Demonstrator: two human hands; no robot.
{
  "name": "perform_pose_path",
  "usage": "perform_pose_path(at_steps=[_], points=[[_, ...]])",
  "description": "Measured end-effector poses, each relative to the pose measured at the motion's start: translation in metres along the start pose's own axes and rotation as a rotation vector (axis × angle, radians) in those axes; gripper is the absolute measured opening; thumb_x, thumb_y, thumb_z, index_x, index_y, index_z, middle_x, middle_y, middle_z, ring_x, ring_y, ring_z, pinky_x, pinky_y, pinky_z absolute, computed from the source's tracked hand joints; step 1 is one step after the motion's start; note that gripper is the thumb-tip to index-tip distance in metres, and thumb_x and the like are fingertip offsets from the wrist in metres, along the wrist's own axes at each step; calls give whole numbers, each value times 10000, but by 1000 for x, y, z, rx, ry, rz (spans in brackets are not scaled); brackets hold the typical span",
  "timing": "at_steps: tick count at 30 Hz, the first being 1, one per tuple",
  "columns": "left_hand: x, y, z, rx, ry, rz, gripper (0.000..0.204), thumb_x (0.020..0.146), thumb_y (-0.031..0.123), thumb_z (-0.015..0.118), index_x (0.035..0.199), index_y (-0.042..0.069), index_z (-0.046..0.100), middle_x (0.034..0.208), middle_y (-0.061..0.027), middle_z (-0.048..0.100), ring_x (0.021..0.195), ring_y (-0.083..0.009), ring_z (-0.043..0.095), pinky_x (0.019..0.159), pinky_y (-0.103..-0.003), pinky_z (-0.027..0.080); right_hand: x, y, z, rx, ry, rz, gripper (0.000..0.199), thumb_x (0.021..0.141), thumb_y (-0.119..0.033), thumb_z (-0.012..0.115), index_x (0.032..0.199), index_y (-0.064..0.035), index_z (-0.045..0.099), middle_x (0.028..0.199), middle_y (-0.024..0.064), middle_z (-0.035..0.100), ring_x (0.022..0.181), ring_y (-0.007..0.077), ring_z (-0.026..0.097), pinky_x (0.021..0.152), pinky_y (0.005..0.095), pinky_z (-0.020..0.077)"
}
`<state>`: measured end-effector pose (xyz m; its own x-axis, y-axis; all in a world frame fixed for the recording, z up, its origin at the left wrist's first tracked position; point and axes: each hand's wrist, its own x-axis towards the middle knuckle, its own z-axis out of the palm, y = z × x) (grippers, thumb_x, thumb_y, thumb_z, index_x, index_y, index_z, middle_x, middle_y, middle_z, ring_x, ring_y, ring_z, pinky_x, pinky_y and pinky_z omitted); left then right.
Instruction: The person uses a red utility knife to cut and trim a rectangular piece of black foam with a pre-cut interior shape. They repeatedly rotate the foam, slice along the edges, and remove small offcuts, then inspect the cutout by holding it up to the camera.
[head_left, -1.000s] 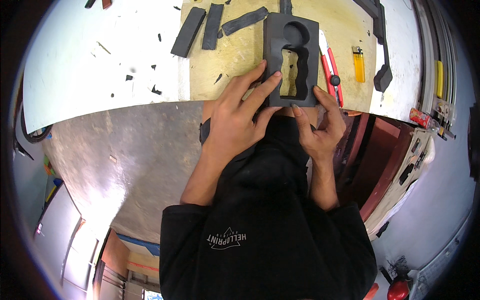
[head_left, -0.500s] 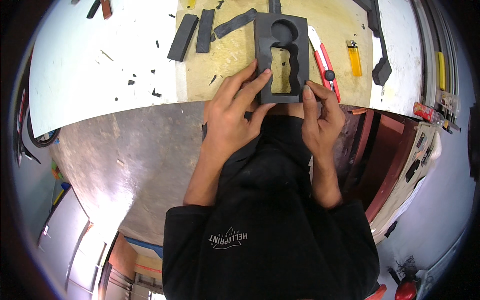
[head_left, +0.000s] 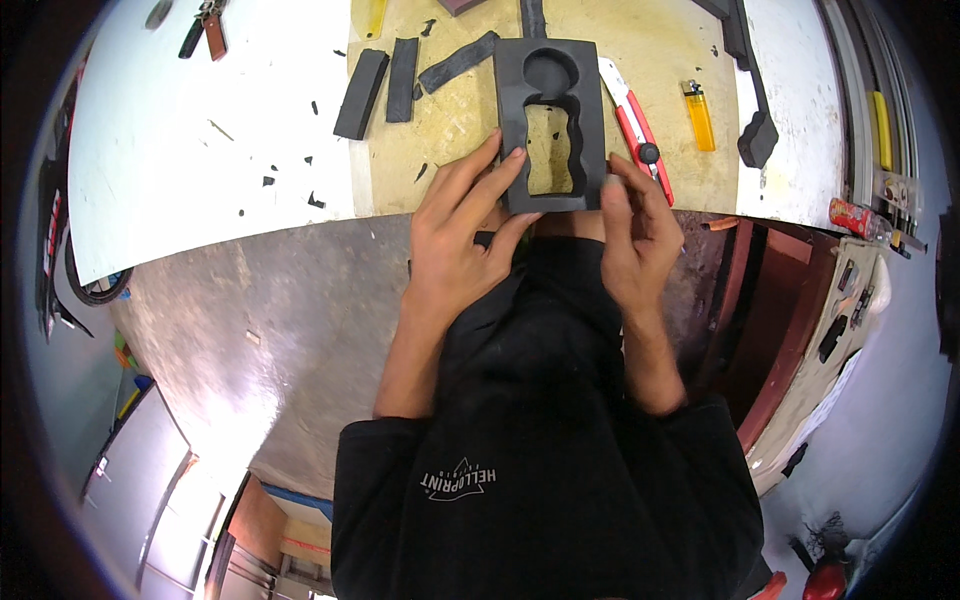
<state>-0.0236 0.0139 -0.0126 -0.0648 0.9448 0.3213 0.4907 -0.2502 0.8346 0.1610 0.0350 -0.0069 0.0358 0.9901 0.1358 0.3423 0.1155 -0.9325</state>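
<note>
Yellowish board (head_left: 660, 60) bears cutter (head_left: 633, 120), lighter (head_left: 701, 121) and strips (head_left: 402, 80) around the black block (head_left: 591, 115).

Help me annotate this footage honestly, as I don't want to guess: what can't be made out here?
Head view: underside of the black block, hidden by its top.
Head view: palm of the left hand, hidden by that hand's back.
Head view: anything the right hand might pinch, covered by its thumb.
Head view: far end of the black strip, cut off by the top edge.
</note>
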Motion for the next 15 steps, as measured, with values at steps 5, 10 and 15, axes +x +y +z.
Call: perform_pose_path(at_steps=[5,10,15], points=[[-8,-5,-6,-55,66,-22,490,701,-4,789,1172,-15,653,1280,-219,591,1158,-298,605,934,-369,497,-1,-4,2,224,97,123,248,939,-101,613,1115,74,617,1037,155,676,909,164,637,829,278,494],[-24,-10,-7,-330,288,-178,382,761,-139,690,1132,-59,652,1237,-247,599,1121,-243,613,838,-274,566,6,2,6,-37,53,-5,210,909,-95,640,1045,66,644,912,156,674,793,168,642,711,283,505],[-33,-26,-32,-302,458,-79,380,820,-134,648,1190,-63,600,1322,-258,506,1161,-309,583,883,-343,584,20,-8,7,-193,16,-113,193,848,-60,667,999,60,658,796,163,641,665,214,627,601,306,489]])
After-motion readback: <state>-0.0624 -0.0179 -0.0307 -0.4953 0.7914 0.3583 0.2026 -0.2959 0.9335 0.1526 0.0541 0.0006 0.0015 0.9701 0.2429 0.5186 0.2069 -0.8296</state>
